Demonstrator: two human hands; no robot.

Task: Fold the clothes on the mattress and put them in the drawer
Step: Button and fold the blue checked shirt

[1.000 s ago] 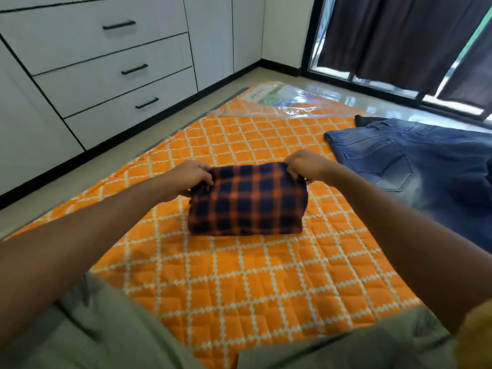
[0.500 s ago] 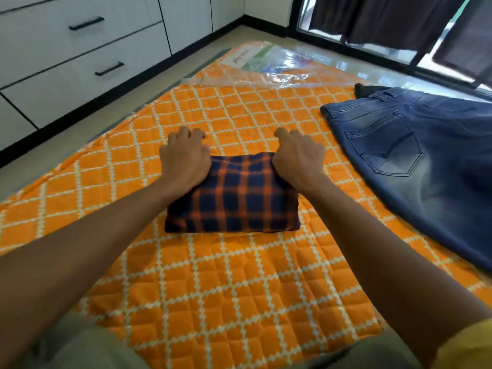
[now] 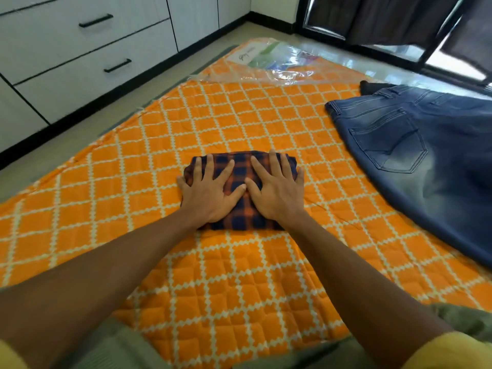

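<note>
A folded navy-and-orange plaid garment point(image 3: 241, 182) lies as a compact bundle in the middle of the orange quilted mattress point(image 3: 239, 275). My left hand point(image 3: 210, 190) presses flat on its left half with fingers spread. My right hand point(image 3: 277, 190) presses flat on its right half, fingers spread too. Blue jeans point(image 3: 415, 155) lie unfolded on the mattress to the right. White drawers with black handles point(image 3: 87, 57) stand closed along the wall at the upper left.
A strip of bare floor point(image 3: 80, 126) runs between the mattress and the drawers. Clear plastic wrapping point(image 3: 279, 62) covers the mattress's far end. Dark curtains and a window frame point(image 3: 399, 25) stand at the back right. My knees in green trousers point(image 3: 466, 320) are at the bottom.
Both hands went from pinching the bundle's far edge to lying flat on top of it with fingers spread. The folded garment now looks a little smaller, and the view has tilted down.
</note>
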